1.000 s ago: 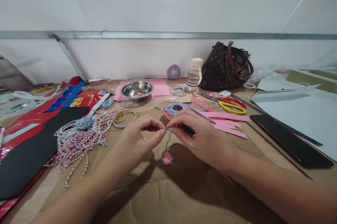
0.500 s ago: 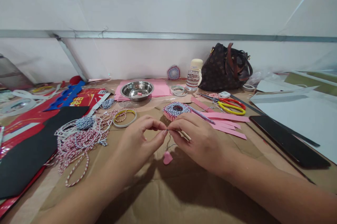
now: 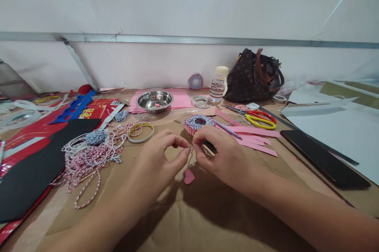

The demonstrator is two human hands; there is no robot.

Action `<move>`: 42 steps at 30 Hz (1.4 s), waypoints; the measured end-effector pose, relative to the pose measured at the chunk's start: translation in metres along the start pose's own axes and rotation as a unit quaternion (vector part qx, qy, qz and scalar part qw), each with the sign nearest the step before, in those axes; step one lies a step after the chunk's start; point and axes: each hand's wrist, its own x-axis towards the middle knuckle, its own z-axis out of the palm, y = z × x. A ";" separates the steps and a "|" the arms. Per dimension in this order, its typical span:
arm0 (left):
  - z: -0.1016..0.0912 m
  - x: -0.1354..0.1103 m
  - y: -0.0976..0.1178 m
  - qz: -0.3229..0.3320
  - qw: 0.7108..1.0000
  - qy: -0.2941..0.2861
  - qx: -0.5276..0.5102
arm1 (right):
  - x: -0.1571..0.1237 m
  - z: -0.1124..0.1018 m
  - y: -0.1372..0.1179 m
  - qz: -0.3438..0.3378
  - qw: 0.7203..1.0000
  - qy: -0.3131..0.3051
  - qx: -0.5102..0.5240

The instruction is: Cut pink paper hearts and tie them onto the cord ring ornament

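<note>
Thumb and forefinger of my left hand (image 3: 161, 155) are pinched on a thin string (image 3: 190, 157). My right hand (image 3: 222, 155) pinches the same string close beside it, the fingertips nearly touching. From the string hangs a small pink paper heart (image 3: 189, 177), below the fingertips and over brown cardboard. A dark and pale stick-like item shows beneath my right palm; its kind is unclear. Just behind my right hand lies a ring (image 3: 197, 122) of blue-white cord with a pleated pink edge. A purple pen (image 3: 229, 130) leans against it.
Tangled red-white and white cord (image 3: 89, 161) and a tape roll (image 3: 140, 131) lie to the left. A steel bowl (image 3: 139, 106) and bottle (image 3: 218, 86) stand behind. Rightward are pink strips (image 3: 263, 148), yellow-and-red scissors (image 3: 260, 122), a phone (image 3: 324, 159) and a handbag (image 3: 254, 82).
My right hand's fingertips have shifted slightly right and its grip has turned, showing more of the item under the palm. The heart has swung a little and turned.
</note>
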 end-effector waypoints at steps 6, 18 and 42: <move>0.000 0.002 -0.002 0.025 1.000 0.007 0.005 | 0.002 -0.001 0.003 0.156 0.974 -0.049 0.160; 0.000 0.000 -0.004 0.025 0.999 0.010 0.025 | 0.003 -0.001 0.002 0.156 0.969 -0.058 0.181; -0.009 -0.001 -0.015 0.099 0.993 0.001 0.070 | 0.003 -0.006 0.000 0.127 0.985 -0.038 0.110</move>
